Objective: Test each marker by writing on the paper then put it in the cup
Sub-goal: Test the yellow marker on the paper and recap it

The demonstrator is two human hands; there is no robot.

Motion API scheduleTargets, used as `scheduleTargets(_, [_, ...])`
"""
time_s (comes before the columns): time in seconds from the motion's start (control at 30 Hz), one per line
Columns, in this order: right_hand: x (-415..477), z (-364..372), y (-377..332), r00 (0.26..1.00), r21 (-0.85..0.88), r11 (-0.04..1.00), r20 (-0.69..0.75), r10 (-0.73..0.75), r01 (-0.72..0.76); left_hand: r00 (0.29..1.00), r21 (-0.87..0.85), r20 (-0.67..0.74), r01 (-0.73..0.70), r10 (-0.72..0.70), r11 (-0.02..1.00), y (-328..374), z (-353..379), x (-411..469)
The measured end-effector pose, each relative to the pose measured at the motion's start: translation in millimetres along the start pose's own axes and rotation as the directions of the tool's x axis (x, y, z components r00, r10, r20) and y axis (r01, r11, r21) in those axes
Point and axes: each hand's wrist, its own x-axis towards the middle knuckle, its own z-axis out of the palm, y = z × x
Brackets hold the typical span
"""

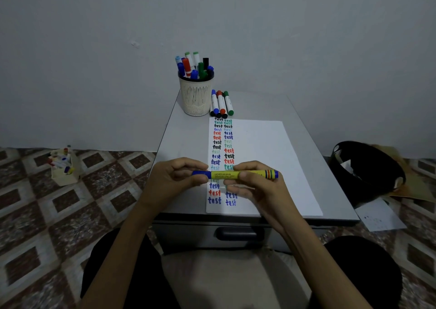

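Done: cup [195,96], upper centre, crowded; paper [271,155] two columns written.
Remaining: loose markers [221,103] beside cup.
Fingers: left hand [174,181], right hand [257,187] pinching capped yellow marker [226,174].

Pretty dim and flat for us here, soft shadows under the hands [254,186], wide-angle bending at the edges, corners murky and soft.
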Motion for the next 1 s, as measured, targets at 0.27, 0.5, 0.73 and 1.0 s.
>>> scheduleTargets(0.27, [0.7, 3.3, 6.5, 0.976, -0.212, 0.969, -0.148, -0.159, 0.126, 0.997, -0.158, -0.079, -0.014, 0.002, 0.987, -3.9, -7.9, -0.1])
scheduleTargets(0.5, [4.6, 2.8, 7.1, 0.978, -0.181, 0.976, -0.141, -0.151, 0.125, 0.995, -0.108, -0.077, -0.069, 0.061, 0.992, -5.4, -6.8, 1.8])
scheduleTargets(0.73, [4.4, 2.3, 8.1, 0.976, -0.211, 0.968, -0.142, -0.167, 0.135, 0.986, -0.027, -0.052, -0.162, 0.16, 0.986, -0.3, -3.4, 1.0])
scheduleTargets(1.0, [3.8, 4.0, 9.6, 0.969, -0.22, 0.961, -0.143, -0.201, 0.167, 0.992, -0.058, -0.12, -0.042, 0.035, 0.997, 1.2, 0.2, -1.0])
